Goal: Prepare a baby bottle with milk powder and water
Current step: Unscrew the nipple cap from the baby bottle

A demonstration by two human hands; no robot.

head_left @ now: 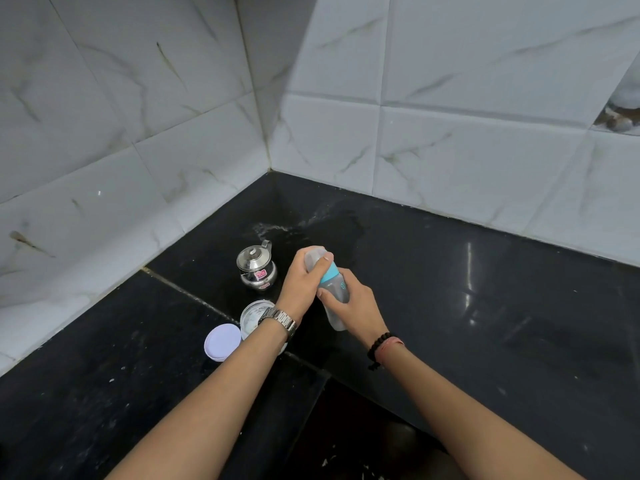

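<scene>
Bottle (333, 296) sits right in the middle of the shot, held up off the black tabletop (485, 289) and tilted, cap end pointing far-left. It's a greyish see-through baby bottle with a teal ring (329, 274) under a clear cap (316, 255).

Both hands are clamped on it. The left hand (304, 282) is wrapped over the top, fingers curled round the cap and thumb pressed just above the teal ring. The right hand (353, 306) grips the body lower down, thumb across the front, with the bottom of the bottle poking out below the hand. Can't really tell what's inside the bottle, it's too cloudy.

Left wrist has a metal watch (280, 321), right wrist has a dark bead bracelet (378, 347) plus a pinkish band.

Left of the hands there are 3 things on the tabletop: a small shiny steel pot (257, 267) with a lid and a red sticker, farther back; nearer than that, an open round container (254, 315) with white powder in it, partly hidden behind the left wrist; and just beside that container on its left, a pale lilac lid (222, 342) lying flat.

Farther back toward the corner there's a wet patch (277, 230) on the tabletop. White marble-look tiles (138, 116) cover both walls.
</scene>
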